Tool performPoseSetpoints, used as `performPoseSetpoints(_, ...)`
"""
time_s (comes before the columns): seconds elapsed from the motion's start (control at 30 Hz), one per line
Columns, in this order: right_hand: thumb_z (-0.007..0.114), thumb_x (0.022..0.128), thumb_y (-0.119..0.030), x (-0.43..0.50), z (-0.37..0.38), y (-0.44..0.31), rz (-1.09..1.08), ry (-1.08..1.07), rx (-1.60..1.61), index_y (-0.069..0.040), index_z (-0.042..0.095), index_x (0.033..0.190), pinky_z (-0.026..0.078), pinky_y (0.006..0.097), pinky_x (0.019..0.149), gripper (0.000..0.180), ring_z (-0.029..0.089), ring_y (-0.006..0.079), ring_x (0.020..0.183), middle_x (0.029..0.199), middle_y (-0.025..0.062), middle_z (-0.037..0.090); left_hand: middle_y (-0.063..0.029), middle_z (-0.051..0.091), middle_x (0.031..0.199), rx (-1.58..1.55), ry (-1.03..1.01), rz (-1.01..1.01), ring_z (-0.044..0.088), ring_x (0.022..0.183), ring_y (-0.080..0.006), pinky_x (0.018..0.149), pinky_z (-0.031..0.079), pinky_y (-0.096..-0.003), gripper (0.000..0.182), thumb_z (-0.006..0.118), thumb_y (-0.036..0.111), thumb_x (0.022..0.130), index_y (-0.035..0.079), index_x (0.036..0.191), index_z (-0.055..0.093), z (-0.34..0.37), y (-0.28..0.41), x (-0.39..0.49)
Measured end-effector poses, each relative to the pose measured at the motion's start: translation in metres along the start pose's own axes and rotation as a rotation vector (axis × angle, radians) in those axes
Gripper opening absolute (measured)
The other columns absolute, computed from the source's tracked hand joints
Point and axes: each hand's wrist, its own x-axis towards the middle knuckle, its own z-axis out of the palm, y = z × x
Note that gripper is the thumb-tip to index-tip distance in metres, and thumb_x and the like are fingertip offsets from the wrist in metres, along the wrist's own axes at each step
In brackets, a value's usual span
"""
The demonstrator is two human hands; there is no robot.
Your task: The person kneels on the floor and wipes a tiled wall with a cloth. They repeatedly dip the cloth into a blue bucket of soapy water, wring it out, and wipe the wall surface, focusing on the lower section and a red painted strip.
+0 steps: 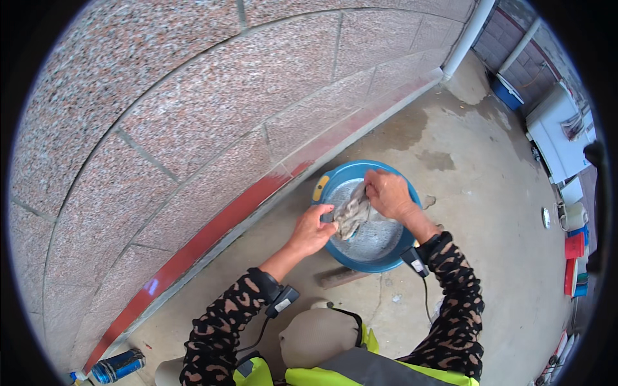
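Note:
A blue plastic basin (357, 266) with sudsy water (376, 239) stands before me, raised on a support of which a brown, rod-like part (340, 278) shows below it. Over the water hangs a wet greyish cloth (354, 212). My right hand (387, 193) grips its upper end with closed fingers, above the basin's right half. At the cloth's lower left edge is my left hand (314, 230), thumb and forefinger spread; the thumb tip meets the cloth or lies just beside it. Both wrists carry black straps with small cabled devices.
A granite-block wall (217, 120) with a red base strip (231, 207) runs along the left. Wet patches mark the concrete floor (483, 193). A blue cylindrical object (119, 365) lies at lower left. At right are a white appliance (555, 132), red tubs (574, 246) and a blue container (507, 92).

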Motion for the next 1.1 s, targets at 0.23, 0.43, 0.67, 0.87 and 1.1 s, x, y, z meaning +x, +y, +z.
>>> performPoseSetpoints(0.23, 0.063, 0.083, -0.027, -0.061, 0.125, 0.074, -0.012, -0.392, -0.021, -0.017, 0.054, 0.135, 0.039, 0.0609, 0.100, 0.053, 0.041, 0.0443, 0.130, 0.146, 0.0217, 0.039, -0.0179, 0.063, 0.115, 0.198, -0.154, -0.086, 0.070, 0.091, -0.0251, 0.080, 0.055, -0.0343, 0.037, 0.065, 0.009, 0.086, 0.000, 0.121, 0.061, 0.009, -0.029, -0.022)
performPoseSetpoints(0.43, 0.056, 0.088, -0.027, -0.048, 0.190, 0.059, 0.094, -0.697, -0.335, -0.013, 0.047, 0.144, 0.035, 0.0508, 0.109, 0.058, 0.032, 0.0358, 0.140, 0.153, 0.0175, 0.037, -0.0125, 0.060, 0.106, 0.575, -0.159, 0.180, 0.059, 0.101, -0.0304, 0.088, 0.045, -0.0458, 0.033, 0.067, 0.014, 0.083, 0.005, 0.114, 0.063, 0.035, -0.032, -0.023)
performPoseSetpoints(0.67, 0.066, 0.081, -0.020, -0.011, 0.111, 0.095, 0.134, -0.636, 0.516, -0.007, 0.059, 0.125, 0.039, 0.0475, 0.106, 0.046, 0.047, 0.0382, 0.128, 0.132, 0.0201, 0.054, -0.0055, 0.057, 0.111, 0.766, -0.226, 0.091, 0.053, 0.112, -0.0239, 0.099, 0.031, -0.0591, 0.030, 0.068, 0.020, 0.082, 0.012, 0.111, 0.066, 0.055, -0.042, -0.024)
performPoseSetpoints(0.87, 0.069, 0.077, -0.017, -0.066, 0.116, 0.103, -0.293, -0.531, -0.203, -0.015, 0.063, 0.119, 0.051, 0.0501, 0.092, 0.043, 0.055, 0.0412, 0.115, 0.143, 0.0100, 0.042, -0.0048, 0.060, 0.106, 0.831, -0.305, 0.002, 0.055, 0.111, -0.0236, 0.099, 0.029, -0.0607, 0.025, 0.066, 0.021, 0.083, 0.011, 0.106, 0.067, 0.057, -0.031, -0.012)
performPoseSetpoints(1.1, 0.069, 0.076, -0.012, -0.031, 0.169, 0.097, -0.123, -0.575, 0.063, -0.009, 0.065, 0.105, 0.054, 0.0425, 0.083, 0.030, 0.063, 0.0371, 0.099, 0.113, 0.0169, 0.061, -0.0067, 0.060, 0.109, 0.807, -0.315, -0.108, 0.056, 0.107, -0.0275, 0.087, 0.035, -0.0524, 0.035, 0.069, 0.024, 0.081, 0.011, 0.114, 0.063, 0.062, -0.017, 0.004)
